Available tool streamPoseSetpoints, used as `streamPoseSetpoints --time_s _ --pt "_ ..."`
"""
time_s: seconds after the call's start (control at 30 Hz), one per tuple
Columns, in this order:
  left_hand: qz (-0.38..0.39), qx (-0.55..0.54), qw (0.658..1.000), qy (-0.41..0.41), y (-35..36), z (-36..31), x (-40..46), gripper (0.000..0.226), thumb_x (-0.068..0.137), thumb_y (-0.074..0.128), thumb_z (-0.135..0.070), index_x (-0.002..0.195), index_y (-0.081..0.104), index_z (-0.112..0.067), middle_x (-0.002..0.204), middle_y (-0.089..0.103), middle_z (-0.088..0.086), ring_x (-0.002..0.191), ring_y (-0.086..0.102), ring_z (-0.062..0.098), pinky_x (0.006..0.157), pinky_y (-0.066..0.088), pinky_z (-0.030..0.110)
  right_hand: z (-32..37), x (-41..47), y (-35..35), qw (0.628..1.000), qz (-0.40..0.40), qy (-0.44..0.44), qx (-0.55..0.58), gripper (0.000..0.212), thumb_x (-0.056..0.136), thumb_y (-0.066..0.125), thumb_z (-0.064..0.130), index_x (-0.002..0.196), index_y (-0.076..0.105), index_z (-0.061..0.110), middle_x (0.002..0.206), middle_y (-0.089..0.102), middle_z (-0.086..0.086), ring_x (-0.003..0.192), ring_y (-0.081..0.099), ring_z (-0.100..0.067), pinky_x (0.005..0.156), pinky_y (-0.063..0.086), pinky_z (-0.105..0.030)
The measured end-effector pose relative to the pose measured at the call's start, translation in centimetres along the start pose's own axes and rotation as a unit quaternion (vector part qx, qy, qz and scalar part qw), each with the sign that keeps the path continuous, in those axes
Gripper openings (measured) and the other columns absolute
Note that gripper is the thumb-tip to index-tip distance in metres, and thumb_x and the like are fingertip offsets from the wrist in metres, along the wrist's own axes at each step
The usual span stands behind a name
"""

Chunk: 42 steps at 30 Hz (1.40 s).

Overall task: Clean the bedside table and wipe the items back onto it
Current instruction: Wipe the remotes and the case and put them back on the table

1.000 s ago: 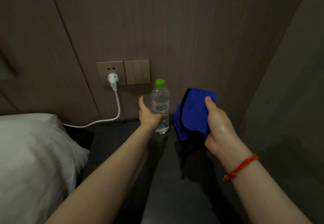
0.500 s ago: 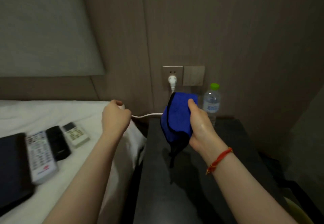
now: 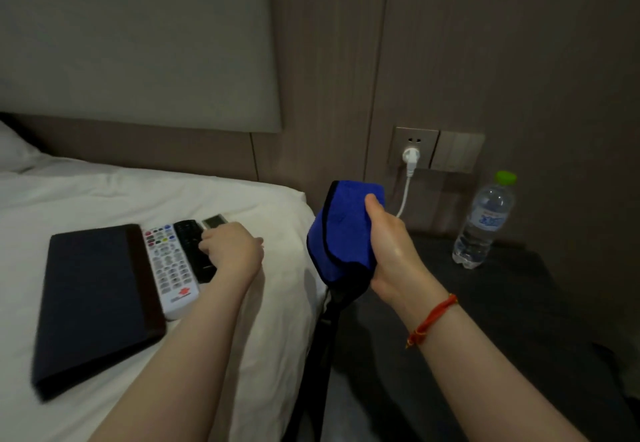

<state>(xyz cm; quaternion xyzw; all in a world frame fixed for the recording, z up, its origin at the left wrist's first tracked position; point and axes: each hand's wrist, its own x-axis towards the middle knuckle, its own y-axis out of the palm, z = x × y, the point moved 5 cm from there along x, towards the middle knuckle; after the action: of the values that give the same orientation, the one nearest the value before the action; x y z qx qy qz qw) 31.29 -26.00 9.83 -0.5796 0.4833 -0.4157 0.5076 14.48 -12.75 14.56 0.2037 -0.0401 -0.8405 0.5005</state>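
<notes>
i see the bedside table [image 3: 491,310] at right, dark, with the water bottle [image 3: 485,223] upright at its back. my right hand [image 3: 391,247] grips the blue cloth [image 3: 341,230] above it. my left hand [image 3: 232,251] rests on the black remote [image 3: 192,244] on the bed [image 3: 104,192], fingers curled; whether they grip it i cannot tell.

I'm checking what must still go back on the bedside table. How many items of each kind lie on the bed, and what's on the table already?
On the bed:
Remotes: 3 (white, black, small grey)
Dark folder: 1
On the bedside table:
Water bottle: 1
Total: 5
</notes>
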Motion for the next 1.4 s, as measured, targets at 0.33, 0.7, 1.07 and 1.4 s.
streamPoseSetpoints --time_s 0.33,0.7,1.07,1.4 --pt "0.113 -0.443 0.887 -0.059 -1.1 1.0 -0.8 0.024 0.073 0.069 -0.008 0.09 0.058 0.004 0.081 0.058 0.013 0.072 0.059 0.03 0.075 0.053 0.038 -0.7 -0.5 0.1 0.999 0.01 0.021 0.026 0.032 0.095 0.042 0.04 0.105 0.056 0.014 0.094 0.063 -0.002 0.088 0.06 -0.019 0.068 0.048 -0.03" --pt "0.193 -0.621 0.755 0.08 -5.8 -2.7 -13.2 0.025 0.069 0.075 0.003 0.069 0.058 -0.015 0.061 0.062 -0.007 0.05 0.06 0.002 0.042 0.046 0.008 1.6 -4.1 1.2 0.975 0.192 0.015 0.109 0.055 0.095 0.022 0.052 0.117 0.057 0.015 0.109 0.065 -0.009 0.101 0.062 -0.022 0.083 0.051 -0.034" --pt "0.11 -0.524 0.827 0.17 -7.7 -3.9 -18.3 0.032 0.057 0.083 -0.021 0.067 0.054 -0.03 0.073 0.059 -0.014 0.08 0.062 0.013 0.085 0.055 0.038 0.9 -5.7 -2.7 0.992 0.103 -0.025 -0.063 0.032 0.085 0.063 0.024 0.111 0.058 0.005 0.089 0.068 -0.009 0.064 0.066 -0.013 0.056 0.054 -0.022" --pt "0.116 -0.484 0.836 0.233 -7.6 -4.3 -23.1 0.041 0.061 0.082 -0.018 0.099 0.067 -0.028 0.071 0.062 -0.019 0.08 0.067 0.003 0.078 0.056 0.028 5.2 -7.0 -5.7 0.986 -0.074 -0.135 -0.061 0.027 0.086 0.062 0.02 0.105 0.06 0.001 0.079 0.065 -0.007 0.06 0.065 -0.014 0.047 0.053 -0.022"
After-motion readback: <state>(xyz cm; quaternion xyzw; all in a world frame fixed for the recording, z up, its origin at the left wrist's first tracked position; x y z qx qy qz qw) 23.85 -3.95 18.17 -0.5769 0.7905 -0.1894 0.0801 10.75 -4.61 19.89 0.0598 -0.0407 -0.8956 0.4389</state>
